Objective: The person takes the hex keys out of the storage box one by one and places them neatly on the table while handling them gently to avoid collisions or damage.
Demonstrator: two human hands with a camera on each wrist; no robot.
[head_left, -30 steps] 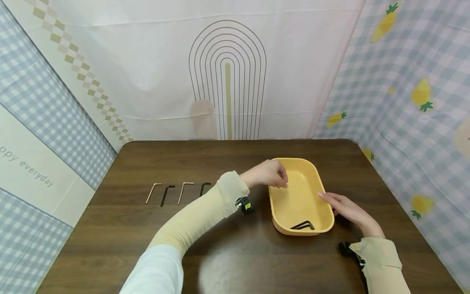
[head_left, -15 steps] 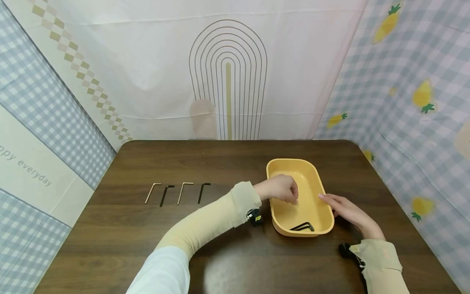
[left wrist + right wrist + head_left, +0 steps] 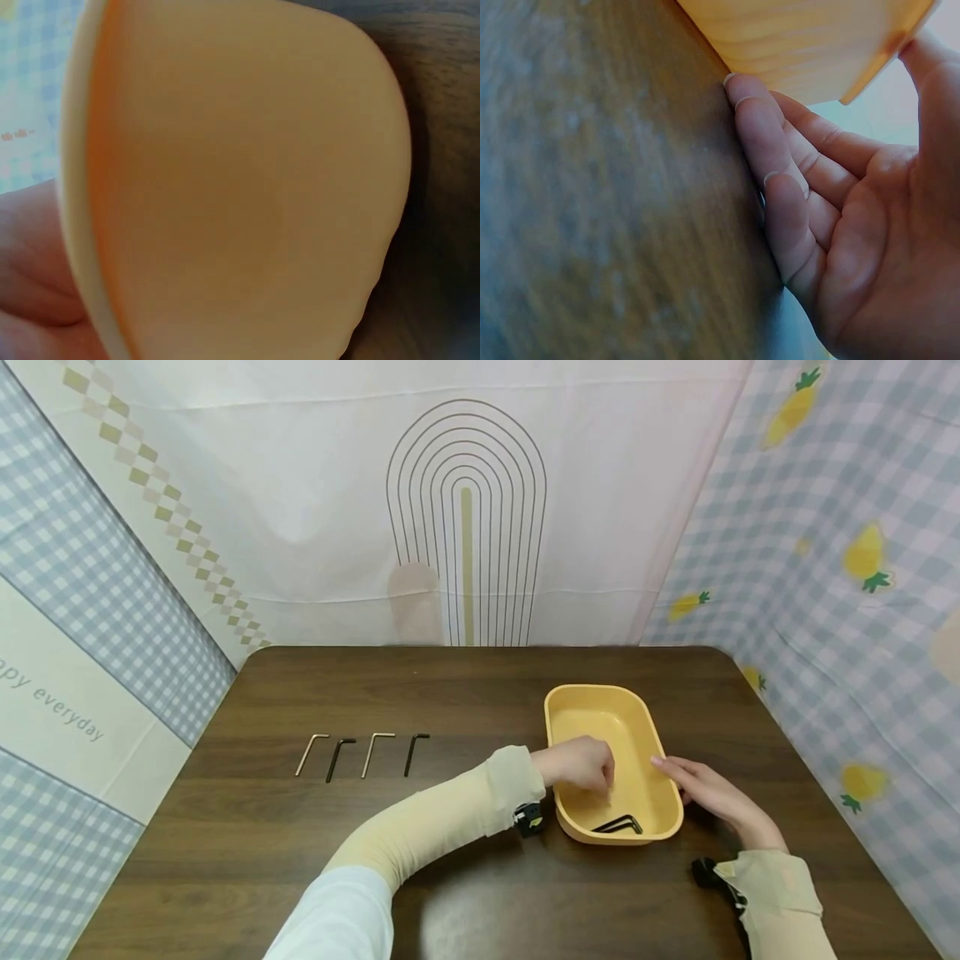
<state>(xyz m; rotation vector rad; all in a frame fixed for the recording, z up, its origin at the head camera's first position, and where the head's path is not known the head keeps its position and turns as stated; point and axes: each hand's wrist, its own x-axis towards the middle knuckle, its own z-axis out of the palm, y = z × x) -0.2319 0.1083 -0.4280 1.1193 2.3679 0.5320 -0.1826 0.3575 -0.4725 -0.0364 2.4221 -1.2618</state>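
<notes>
A yellow plastic tray [image 3: 573, 835] stands on the table, with black hex keys [image 3: 626, 823] lying at its near end. My left hand [image 3: 583, 763] reaches over the tray's left wall, fingers pointing down inside and loosely bent. Nothing shows in its fingers, though the fingertips are partly hidden; the hex keys lie just nearer than them. At the tray's right side, my right hand [image 3: 703, 785] holds the rim, thumb on top and fingers outside. In the right wrist view those fingers [image 3: 761, 139] lie low against the table beside the tray wall [image 3: 795, 52].
Several hex keys lie in a spaced row at the left of the table: a silver one [image 3: 309, 753], a black one [image 3: 339, 760], another silver one [image 3: 373, 755] and another black one [image 3: 413, 754]. Patterned cloth [image 3: 300, 485] hangs behind the brown table [image 3: 480, 693].
My left hand has moved from the tray's far left edge toward the near end, closer to the hex keys inside. The right hand stays on the rim, and the tray barely moves.
</notes>
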